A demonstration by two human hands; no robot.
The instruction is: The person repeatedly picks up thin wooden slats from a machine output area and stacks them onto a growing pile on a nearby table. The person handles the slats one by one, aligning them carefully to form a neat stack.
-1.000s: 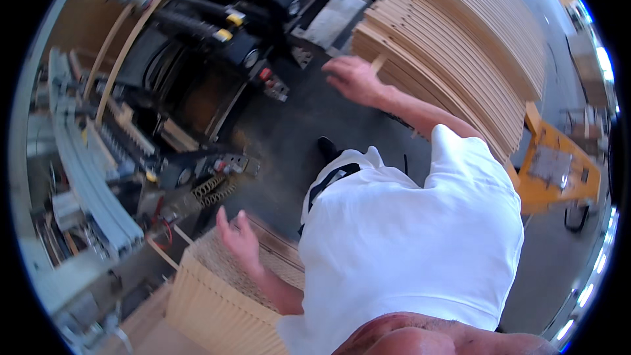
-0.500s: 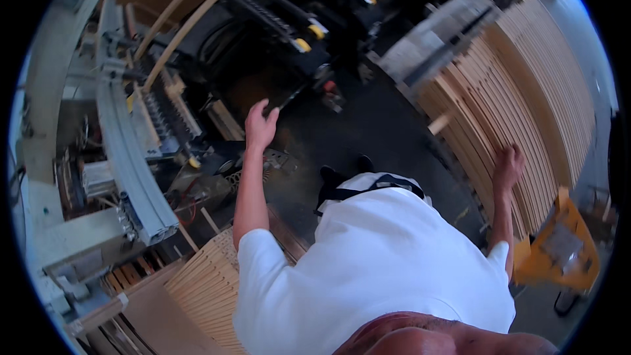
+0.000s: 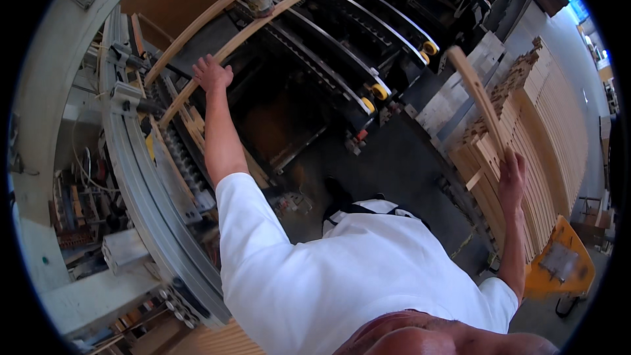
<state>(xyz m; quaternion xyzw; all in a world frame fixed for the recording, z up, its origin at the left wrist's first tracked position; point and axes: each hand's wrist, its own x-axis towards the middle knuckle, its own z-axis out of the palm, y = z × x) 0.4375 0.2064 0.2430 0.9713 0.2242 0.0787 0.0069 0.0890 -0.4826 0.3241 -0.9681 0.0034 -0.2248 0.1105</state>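
The right hand [image 3: 513,174] now has its fingers clenched on the near end of a long light-brown wooden strip [image 3: 480,94], raised above the pale wooden slat stack [image 3: 539,151] at right, so one piece is taken up. The left hand [image 3: 212,75] has reached farther over a curved blond wooden bar [image 3: 244,38], fingers spread, released.
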